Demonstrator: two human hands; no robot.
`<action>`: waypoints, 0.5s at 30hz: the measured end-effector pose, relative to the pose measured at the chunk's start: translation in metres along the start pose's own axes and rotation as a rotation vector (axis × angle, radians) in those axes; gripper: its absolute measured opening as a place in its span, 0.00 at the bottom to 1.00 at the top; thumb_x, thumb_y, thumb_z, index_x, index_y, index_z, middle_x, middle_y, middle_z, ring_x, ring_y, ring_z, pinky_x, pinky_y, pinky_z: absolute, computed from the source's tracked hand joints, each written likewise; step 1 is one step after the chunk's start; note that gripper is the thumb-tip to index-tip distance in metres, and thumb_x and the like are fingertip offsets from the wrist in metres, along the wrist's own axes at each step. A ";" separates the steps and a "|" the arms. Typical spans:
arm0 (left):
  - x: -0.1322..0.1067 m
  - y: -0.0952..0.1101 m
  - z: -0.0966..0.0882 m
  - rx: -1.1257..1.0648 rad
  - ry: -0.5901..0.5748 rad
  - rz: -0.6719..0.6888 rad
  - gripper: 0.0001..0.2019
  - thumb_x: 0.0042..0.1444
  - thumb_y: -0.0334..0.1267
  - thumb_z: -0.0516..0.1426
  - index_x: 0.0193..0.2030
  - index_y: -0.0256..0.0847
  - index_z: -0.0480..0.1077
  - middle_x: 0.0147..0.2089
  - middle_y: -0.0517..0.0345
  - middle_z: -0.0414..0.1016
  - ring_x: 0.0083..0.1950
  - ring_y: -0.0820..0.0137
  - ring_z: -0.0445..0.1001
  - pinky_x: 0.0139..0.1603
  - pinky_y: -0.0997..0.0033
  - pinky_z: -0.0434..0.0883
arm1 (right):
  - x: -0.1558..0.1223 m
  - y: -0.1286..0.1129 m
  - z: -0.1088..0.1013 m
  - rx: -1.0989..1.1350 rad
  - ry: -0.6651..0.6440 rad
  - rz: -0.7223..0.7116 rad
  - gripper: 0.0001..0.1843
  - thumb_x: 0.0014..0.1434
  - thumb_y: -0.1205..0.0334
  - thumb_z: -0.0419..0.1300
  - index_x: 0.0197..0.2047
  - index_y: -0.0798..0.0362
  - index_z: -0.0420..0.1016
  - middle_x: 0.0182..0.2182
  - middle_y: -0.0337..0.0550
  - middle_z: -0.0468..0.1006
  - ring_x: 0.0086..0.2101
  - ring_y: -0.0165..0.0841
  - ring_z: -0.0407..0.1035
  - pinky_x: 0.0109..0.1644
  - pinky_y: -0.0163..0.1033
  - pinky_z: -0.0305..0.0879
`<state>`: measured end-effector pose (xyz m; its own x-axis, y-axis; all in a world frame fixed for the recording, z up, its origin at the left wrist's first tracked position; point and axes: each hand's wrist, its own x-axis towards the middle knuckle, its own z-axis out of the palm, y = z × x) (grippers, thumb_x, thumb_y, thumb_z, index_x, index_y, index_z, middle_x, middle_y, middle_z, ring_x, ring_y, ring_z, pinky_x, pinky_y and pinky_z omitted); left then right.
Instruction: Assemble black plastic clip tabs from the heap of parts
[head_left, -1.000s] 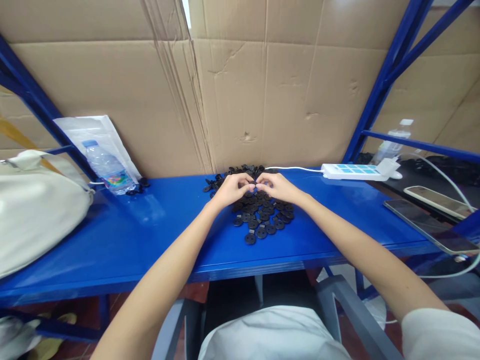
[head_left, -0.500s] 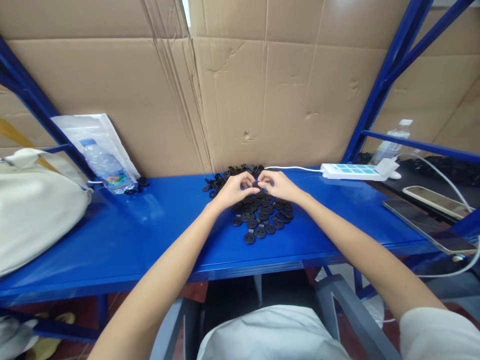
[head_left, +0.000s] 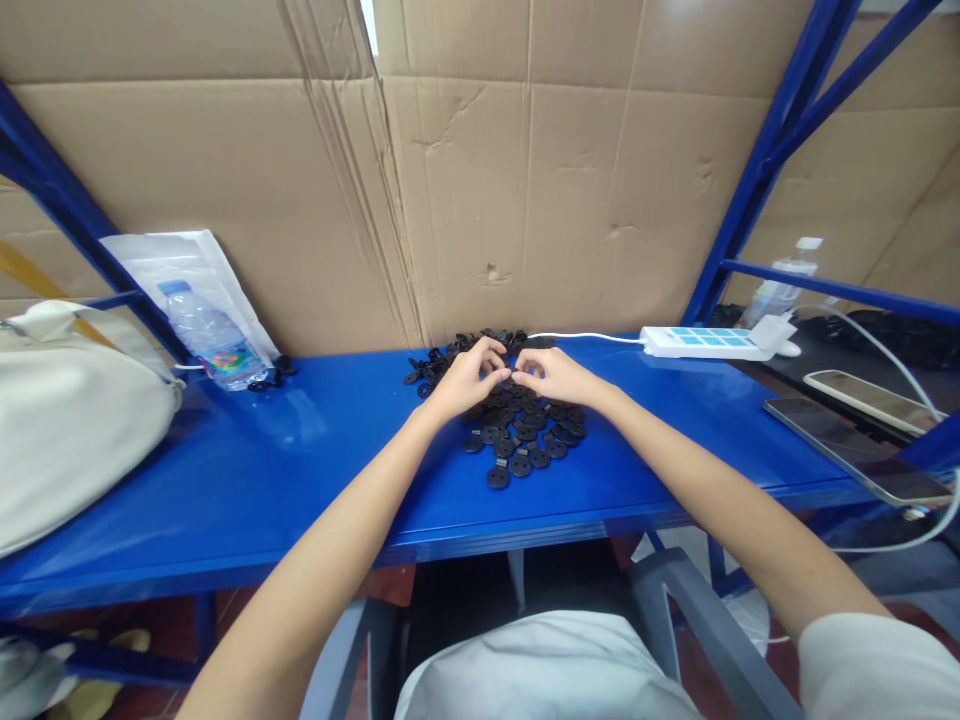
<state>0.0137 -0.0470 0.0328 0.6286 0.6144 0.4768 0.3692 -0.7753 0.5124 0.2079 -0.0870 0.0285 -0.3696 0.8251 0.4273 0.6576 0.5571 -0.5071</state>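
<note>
Above a pile of small black round pieces point(head_left: 525, 425), my left hand point(head_left: 472, 378) and my right hand point(head_left: 551, 375) meet fingertip to fingertip. The thumb and fingers of each are closed in a pinch. A black round piece is between them, mostly covered by the fingertips. The pieces in the pile are flat discs with small holes, and some have a short tab at the side. Several lie singly toward the front, such as one disc point(head_left: 498, 477) nearest me. Behind my hands the heap is denser and its pieces are jumbled.
The blue table point(head_left: 300, 500) runs up against a cardboard wall point(head_left: 480, 200). At left are a cream bag point(head_left: 75, 430), a water bottle point(head_left: 214, 335) and a white pouch point(head_left: 225, 265). At right stand a power strip point(head_left: 705, 342) and a phone point(head_left: 855, 450).
My fingers have shifted slightly around the black round piece, which now shows less between the fingertips. Both hands remain over the pile, and the loose discs in front lie as before.
</note>
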 end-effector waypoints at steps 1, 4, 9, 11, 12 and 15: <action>0.000 0.001 0.000 -0.002 0.008 0.001 0.12 0.58 0.37 0.57 0.48 0.39 0.63 0.34 0.60 0.75 0.32 0.75 0.72 0.34 0.75 0.67 | 0.000 0.001 0.001 0.002 -0.015 0.003 0.06 0.60 0.63 0.57 0.32 0.56 0.72 0.25 0.40 0.76 0.26 0.30 0.68 0.34 0.34 0.59; 0.000 0.003 0.000 0.007 0.016 0.002 0.10 0.58 0.37 0.57 0.45 0.38 0.65 0.34 0.58 0.75 0.33 0.74 0.72 0.35 0.75 0.68 | 0.000 0.001 0.002 0.010 -0.052 0.015 0.07 0.60 0.64 0.57 0.31 0.56 0.73 0.25 0.40 0.77 0.25 0.29 0.68 0.34 0.34 0.59; 0.001 0.002 0.000 0.025 0.006 0.020 0.09 0.57 0.36 0.58 0.44 0.38 0.68 0.36 0.57 0.76 0.34 0.74 0.73 0.35 0.75 0.68 | 0.000 0.000 0.000 -0.010 -0.022 0.039 0.07 0.59 0.67 0.57 0.31 0.56 0.74 0.23 0.39 0.76 0.25 0.29 0.68 0.33 0.34 0.58; 0.001 0.002 -0.002 0.029 0.006 0.019 0.10 0.56 0.36 0.59 0.44 0.38 0.68 0.35 0.58 0.76 0.34 0.74 0.73 0.35 0.75 0.68 | 0.000 0.000 0.001 -0.010 0.005 0.040 0.07 0.59 0.67 0.56 0.31 0.56 0.75 0.24 0.39 0.76 0.26 0.29 0.68 0.33 0.34 0.58; 0.001 0.002 -0.002 0.030 0.004 0.015 0.10 0.56 0.35 0.59 0.44 0.38 0.68 0.34 0.59 0.76 0.33 0.74 0.73 0.35 0.75 0.68 | 0.000 0.000 0.001 -0.005 0.020 0.035 0.07 0.59 0.67 0.56 0.32 0.56 0.75 0.25 0.40 0.77 0.26 0.29 0.68 0.33 0.34 0.59; 0.001 0.004 -0.004 0.027 -0.011 0.003 0.10 0.54 0.34 0.60 0.43 0.39 0.68 0.31 0.60 0.77 0.31 0.75 0.73 0.35 0.74 0.67 | 0.000 0.000 0.004 0.031 0.049 -0.003 0.06 0.59 0.65 0.57 0.38 0.56 0.75 0.27 0.40 0.77 0.25 0.29 0.68 0.32 0.33 0.60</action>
<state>0.0130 -0.0488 0.0382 0.6369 0.6106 0.4706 0.3853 -0.7809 0.4918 0.2053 -0.0863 0.0260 -0.3382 0.8184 0.4645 0.6357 0.5627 -0.5285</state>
